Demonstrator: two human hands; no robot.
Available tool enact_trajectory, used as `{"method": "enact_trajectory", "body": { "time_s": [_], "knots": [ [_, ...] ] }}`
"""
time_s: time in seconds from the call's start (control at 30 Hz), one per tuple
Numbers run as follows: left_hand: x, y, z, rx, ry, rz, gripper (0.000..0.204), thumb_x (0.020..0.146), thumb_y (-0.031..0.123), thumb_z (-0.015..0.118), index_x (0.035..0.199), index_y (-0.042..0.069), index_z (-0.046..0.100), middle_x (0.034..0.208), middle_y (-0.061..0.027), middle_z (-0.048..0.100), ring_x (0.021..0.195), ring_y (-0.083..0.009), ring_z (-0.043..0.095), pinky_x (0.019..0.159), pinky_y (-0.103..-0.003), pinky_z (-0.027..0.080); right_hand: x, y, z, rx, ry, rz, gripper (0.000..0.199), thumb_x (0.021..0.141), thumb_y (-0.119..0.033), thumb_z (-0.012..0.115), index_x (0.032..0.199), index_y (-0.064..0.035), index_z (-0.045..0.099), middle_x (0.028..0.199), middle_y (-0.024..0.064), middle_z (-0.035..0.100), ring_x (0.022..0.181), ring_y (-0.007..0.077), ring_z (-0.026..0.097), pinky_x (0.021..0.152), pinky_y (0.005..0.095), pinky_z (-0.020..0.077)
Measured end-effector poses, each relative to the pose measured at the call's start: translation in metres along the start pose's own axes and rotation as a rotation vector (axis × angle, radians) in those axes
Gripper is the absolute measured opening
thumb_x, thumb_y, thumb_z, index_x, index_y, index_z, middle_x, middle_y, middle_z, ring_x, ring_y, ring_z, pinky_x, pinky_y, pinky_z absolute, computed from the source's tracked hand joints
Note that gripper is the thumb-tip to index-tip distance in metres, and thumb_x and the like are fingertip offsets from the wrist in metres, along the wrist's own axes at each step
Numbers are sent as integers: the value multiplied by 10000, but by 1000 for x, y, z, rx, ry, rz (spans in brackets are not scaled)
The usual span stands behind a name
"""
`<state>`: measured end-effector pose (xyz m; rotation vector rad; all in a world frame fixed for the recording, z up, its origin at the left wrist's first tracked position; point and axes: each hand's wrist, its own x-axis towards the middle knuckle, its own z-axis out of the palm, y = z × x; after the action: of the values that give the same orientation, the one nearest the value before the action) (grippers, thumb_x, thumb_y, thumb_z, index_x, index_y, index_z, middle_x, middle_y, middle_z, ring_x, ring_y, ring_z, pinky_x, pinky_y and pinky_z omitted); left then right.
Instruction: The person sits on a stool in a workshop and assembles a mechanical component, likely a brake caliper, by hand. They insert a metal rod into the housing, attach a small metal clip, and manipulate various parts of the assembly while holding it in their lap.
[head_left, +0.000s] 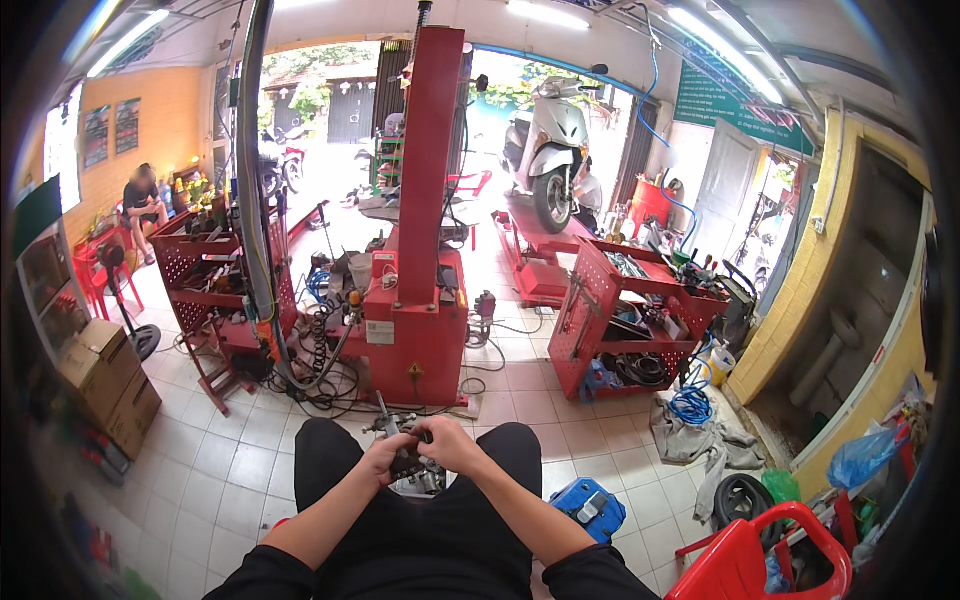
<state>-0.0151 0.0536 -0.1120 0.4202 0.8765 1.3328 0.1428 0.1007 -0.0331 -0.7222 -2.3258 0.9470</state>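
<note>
Between my knees, my left hand [382, 459] and my right hand [450, 443] meet with fingers closed around a small dark part whose kind I cannot make out. My fingers cover most of it. Just below them, several grey metal parts [430, 478] lie in what looks like a pale container, partly hidden by my hands. Beyond my left hand, a thin metal rod [381, 404] sticks up from more metal pieces.
Ahead stands a red machine with a tall post [430, 170]; cables lie around its base. Right of it are a red tool cart [575, 345] and a raised scooter [556, 150]. A blue case [590, 508] and red chair [800, 545] are near my right; cardboard boxes [105, 375] stand left.
</note>
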Motion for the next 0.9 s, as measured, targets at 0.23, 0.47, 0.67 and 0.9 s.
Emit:
{"method": "enact_trajectory", "body": {
  "time_s": [0.23,0.47,0.67,0.9],
  "knots": [
    [0,-17,-16,33,33,-26,191,830,133,597,969,3,596,837,-104,639,705,-227,654,635,-416,565,-9,15,22,-54,-5,-32,313,686,-60,588,983,18,645,898,208,626,922,360,595,815,403,472],
    [5,-20,-27,43,95,16,180,794,136,626,901,-9,608,831,-102,635,737,-216,649,650,-351,553,-6,12,24,151,-54,132,229,783,-33,555,985,25,648,853,122,662,782,165,623,718,288,489],
    [10,-17,-25,68,170,-24,171,802,143,590,900,3,575,794,-106,595,693,-229,612,663,-419,554,2,42,24,487,57,162,220,834,33,492,1048,0,531,842,88,633,799,137,602,703,290,476],
    [2,-12,-22,16,117,-28,171,777,126,602,884,-5,578,766,-102,595,669,-208,607,651,-417,559,5,51,19,1121,-60,468,232,866,-2,460,1083,-41,534,831,52,587,688,121,533,589,241,423]
  ]
}}
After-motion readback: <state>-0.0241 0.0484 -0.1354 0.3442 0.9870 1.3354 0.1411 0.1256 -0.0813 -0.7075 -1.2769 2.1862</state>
